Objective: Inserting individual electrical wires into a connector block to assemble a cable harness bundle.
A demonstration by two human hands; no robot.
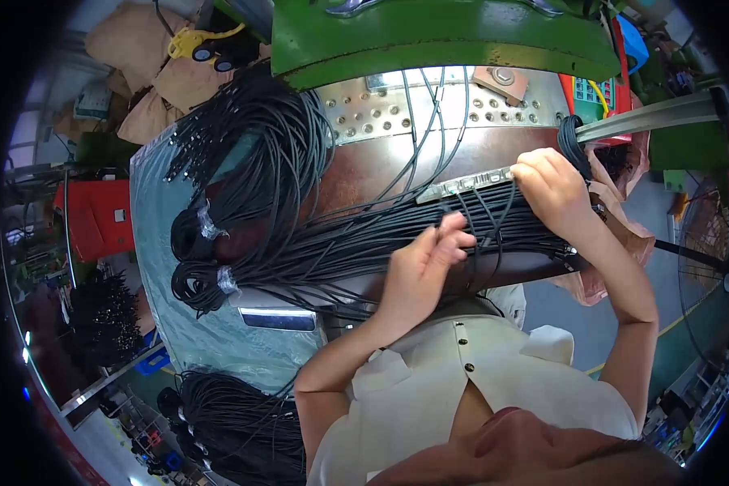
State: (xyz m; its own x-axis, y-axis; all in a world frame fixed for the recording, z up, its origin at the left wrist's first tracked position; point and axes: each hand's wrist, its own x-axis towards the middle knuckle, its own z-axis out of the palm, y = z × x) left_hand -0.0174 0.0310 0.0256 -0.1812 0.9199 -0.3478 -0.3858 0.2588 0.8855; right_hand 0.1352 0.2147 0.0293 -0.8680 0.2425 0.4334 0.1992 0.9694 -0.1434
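Note:
A narrow silvery metal bar [466, 185] with several recesses along it lies tilted over the cables. Black cables run down from its near edge. My right hand [552, 194] is closed on the bar's right end. Just below the bar's left part is my left hand [425, 263], its fingers curled in toward the thumb above the cables; what they hold, if anything, I cannot make out. Beneath both hands a long bundle of black cables [356, 251] stretches across the table, its left end coiled and tied with clear film [228, 280].
A green machine part [445, 40] overhangs a perforated metal plate [356, 113]. More black cables [259, 154] heap at the back left on a plastic-covered surface [158, 211]. A phone-like slab [277, 319] lies near the left forearm. A red control box [603, 93] stands at the back right.

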